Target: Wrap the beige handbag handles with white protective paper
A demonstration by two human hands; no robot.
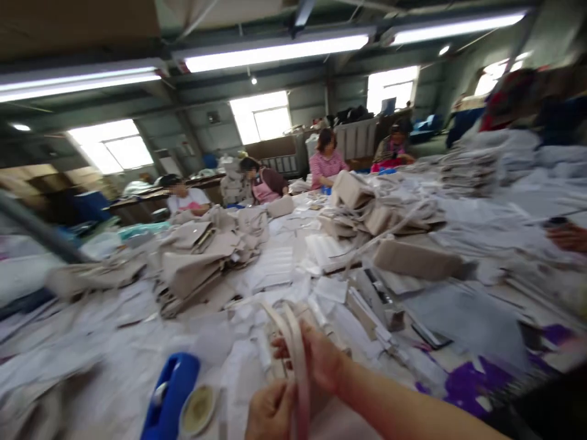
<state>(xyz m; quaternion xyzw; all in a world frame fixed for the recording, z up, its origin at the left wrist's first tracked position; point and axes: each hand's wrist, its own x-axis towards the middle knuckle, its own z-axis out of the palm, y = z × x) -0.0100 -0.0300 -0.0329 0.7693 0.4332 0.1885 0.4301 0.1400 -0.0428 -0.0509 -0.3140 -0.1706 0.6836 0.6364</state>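
My left hand (270, 412) is at the bottom centre, fingers closed round the lower part of a cream strap (296, 351). My right hand (321, 360) comes in from the lower right on a bare forearm and pinches the same strap higher up. The strap loops upward above both hands and runs down between them. The picture is smeared by motion. A blue tape dispenser (172, 397) with a roll of tape (198, 409) lies just left of my left hand.
The long table (463, 318) is covered in white paper pieces, beige bags (197, 263) in heaps and stacks of grey-white fabric (472, 168). Several people sit working along the far side (325, 162). Another person's hand (568, 235) shows at the right edge.
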